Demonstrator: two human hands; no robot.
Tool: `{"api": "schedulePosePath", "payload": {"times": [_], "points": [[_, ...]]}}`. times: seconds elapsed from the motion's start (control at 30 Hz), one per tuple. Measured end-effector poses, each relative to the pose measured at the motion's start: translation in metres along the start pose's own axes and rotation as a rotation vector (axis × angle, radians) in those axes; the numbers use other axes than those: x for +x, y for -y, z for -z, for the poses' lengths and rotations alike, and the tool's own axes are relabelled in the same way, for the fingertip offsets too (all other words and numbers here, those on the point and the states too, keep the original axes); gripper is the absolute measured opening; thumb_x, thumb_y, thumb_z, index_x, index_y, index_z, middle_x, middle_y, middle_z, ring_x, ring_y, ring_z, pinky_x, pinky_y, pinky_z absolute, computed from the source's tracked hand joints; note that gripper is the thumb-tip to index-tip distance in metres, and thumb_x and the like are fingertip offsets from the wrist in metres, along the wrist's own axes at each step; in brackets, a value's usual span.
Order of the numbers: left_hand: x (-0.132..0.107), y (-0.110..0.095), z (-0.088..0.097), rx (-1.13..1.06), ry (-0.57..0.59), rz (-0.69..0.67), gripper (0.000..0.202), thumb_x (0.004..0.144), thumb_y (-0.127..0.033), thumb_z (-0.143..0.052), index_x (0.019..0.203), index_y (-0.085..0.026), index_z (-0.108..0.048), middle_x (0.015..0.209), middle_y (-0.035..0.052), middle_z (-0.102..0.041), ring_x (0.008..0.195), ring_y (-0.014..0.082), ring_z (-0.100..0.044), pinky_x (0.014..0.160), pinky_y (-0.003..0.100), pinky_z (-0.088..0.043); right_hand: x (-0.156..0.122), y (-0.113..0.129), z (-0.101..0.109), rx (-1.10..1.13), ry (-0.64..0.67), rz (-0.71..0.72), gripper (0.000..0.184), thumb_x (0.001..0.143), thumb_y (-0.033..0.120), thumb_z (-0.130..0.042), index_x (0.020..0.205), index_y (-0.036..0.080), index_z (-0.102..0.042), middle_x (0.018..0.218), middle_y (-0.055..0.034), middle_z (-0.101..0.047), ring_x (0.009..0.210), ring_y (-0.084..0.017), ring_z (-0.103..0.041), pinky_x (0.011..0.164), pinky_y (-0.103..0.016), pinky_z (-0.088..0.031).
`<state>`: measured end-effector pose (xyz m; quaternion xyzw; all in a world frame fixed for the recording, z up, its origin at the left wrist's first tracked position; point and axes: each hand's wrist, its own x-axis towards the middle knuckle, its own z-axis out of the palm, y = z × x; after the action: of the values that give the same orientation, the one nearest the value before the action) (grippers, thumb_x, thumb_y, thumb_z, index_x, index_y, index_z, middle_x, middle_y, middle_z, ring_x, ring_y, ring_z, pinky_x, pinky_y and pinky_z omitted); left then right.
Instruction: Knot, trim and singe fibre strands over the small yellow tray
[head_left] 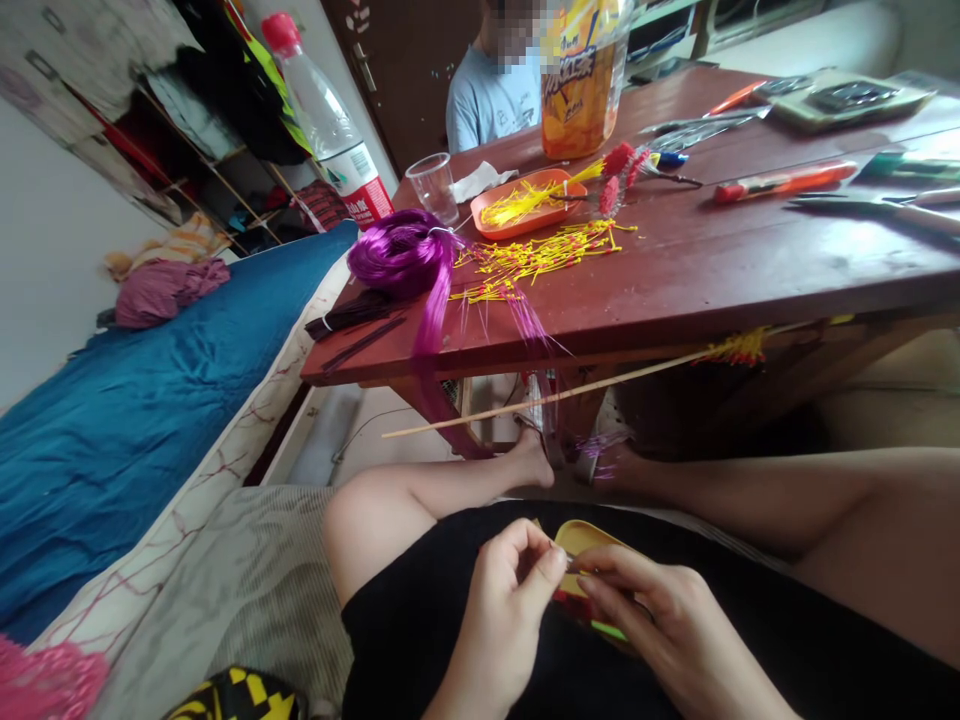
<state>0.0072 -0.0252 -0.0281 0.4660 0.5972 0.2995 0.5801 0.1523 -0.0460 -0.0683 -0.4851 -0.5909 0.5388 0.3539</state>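
My left hand and my right hand meet above my lap, thumbs and fingers pinched together. A thin, small piece seems to sit between the fingertips, too small to name. Directly beneath them a yellow tray rests on my black clothing, partly covered by the hands. Some red and green bits show inside it. On the table ahead lie yellow flower stamens with red tips and a coil of purple thread, whose loose end hangs over the edge.
An orange tray with yellow stamens, a clear cup, a red-capped bottle and a tea bottle stand on the table. Pliers lie right. A stick juts out below the edge. Another person sits opposite.
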Motion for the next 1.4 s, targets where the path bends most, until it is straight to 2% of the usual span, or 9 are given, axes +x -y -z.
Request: {"api": "schedulePosePath", "payload": {"times": [0.17, 0.37, 0.5, 0.63, 0.8, 0.93, 1.07, 1.17, 1.4], "points": [[-0.002, -0.002, -0.002, 0.042, -0.017, -0.036, 0.022, 0.08, -0.033, -0.051, 0.065, -0.018, -0.045, 0.059, -0.0048, -0.042, 0.056, 0.011, -0.04, 0.054, 0.021, -0.033, 0.002, 0.002, -0.001, 0.034, 0.005, -0.057, 0.023, 0.085, 0.038, -0.045, 0.079, 0.02, -0.058, 0.058, 0.0019, -0.052, 0.05, -0.013, -0.046, 0.048, -0.023, -0.036], [-0.008, 0.004, -0.01, 0.408, -0.265, -0.465, 0.022, 0.084, -0.02, -0.047, 0.063, -0.018, -0.046, 0.062, -0.0018, -0.05, 0.06, 0.0125, -0.049, 0.06, 0.022, -0.037, 0.003, 0.021, -0.001, 0.38, 0.076, -0.188, 0.04, 0.079, 0.054, -0.05, 0.059, 0.019, -0.043, 0.055, 0.0059, -0.032, 0.05, -0.009, -0.024, 0.043, -0.022, -0.021], [-0.009, 0.008, -0.014, 0.416, -0.308, -0.523, 0.02, 0.084, -0.016, -0.047, 0.064, -0.018, -0.047, 0.061, -0.0024, -0.051, 0.059, 0.0117, -0.051, 0.061, 0.022, -0.039, 0.001, 0.024, 0.001, 0.5, 0.08, -0.276, 0.042, 0.074, 0.057, -0.056, 0.061, 0.018, -0.045, 0.053, 0.0072, -0.031, 0.048, -0.008, -0.02, 0.043, -0.022, -0.016], [-0.007, 0.008, -0.014, 0.361, -0.292, -0.434, 0.02, 0.084, -0.022, -0.048, 0.064, -0.018, -0.048, 0.061, -0.0021, -0.052, 0.058, 0.0118, -0.05, 0.059, 0.021, -0.039, 0.001, 0.013, 0.003, 0.484, 0.123, -0.287, 0.04, 0.077, 0.055, -0.052, 0.064, 0.018, -0.045, 0.052, 0.008, -0.03, 0.047, -0.007, -0.022, 0.042, -0.021, -0.018], [-0.006, 0.004, -0.014, 0.119, -0.135, -0.131, 0.023, 0.083, -0.033, -0.05, 0.065, -0.018, -0.046, 0.059, -0.0035, -0.044, 0.055, 0.0109, -0.043, 0.051, 0.02, -0.036, 0.003, 0.005, 0.006, 0.021, 0.021, -0.013, 0.016, 0.084, 0.034, -0.05, 0.087, 0.02, -0.056, 0.063, 0.0013, -0.057, 0.055, -0.013, -0.051, 0.052, -0.023, -0.041], [-0.007, 0.003, -0.016, -0.046, -0.087, -0.062, 0.026, 0.08, -0.036, -0.052, 0.065, -0.018, -0.045, 0.059, -0.004, -0.042, 0.056, 0.0103, -0.041, 0.052, 0.019, -0.037, 0.003, 0.008, 0.008, -0.226, -0.109, 0.198, 0.009, 0.084, 0.024, -0.052, 0.08, 0.022, -0.059, 0.068, -0.0002, -0.064, 0.059, -0.014, -0.06, 0.055, -0.023, -0.046], [-0.008, 0.003, -0.017, -0.077, -0.077, -0.057, 0.024, 0.081, -0.034, -0.052, 0.065, -0.018, -0.044, 0.058, -0.0044, -0.041, 0.055, 0.0104, -0.041, 0.052, 0.019, -0.036, 0.005, 0.013, 0.007, -0.235, -0.187, 0.316, 0.01, 0.084, 0.021, -0.051, 0.077, 0.022, -0.058, 0.065, -0.0003, -0.061, 0.057, -0.013, -0.059, 0.052, -0.021, -0.046], [-0.009, 0.003, -0.016, 0.087, -0.137, -0.161, 0.021, 0.082, -0.027, -0.05, 0.064, -0.018, -0.046, 0.059, -0.0034, -0.045, 0.055, 0.0115, -0.044, 0.054, 0.021, -0.036, 0.006, 0.014, 0.007, -0.186, -0.143, 0.29, 0.015, 0.085, 0.021, -0.05, 0.072, 0.021, -0.057, 0.063, 0.0, -0.057, 0.054, -0.013, -0.055, 0.05, -0.021, -0.044], [-0.008, 0.004, -0.017, 0.517, -0.361, -0.61, 0.02, 0.081, -0.009, -0.046, 0.064, -0.02, -0.05, 0.064, 0.0006, -0.054, 0.064, 0.016, -0.05, 0.065, 0.026, -0.037, 0.008, 0.012, 0.003, -0.006, -0.121, 0.167, 0.021, 0.084, 0.031, -0.052, 0.068, 0.019, -0.057, 0.06, 0.0001, -0.056, 0.054, -0.013, -0.052, 0.05, -0.022, -0.042]]}}
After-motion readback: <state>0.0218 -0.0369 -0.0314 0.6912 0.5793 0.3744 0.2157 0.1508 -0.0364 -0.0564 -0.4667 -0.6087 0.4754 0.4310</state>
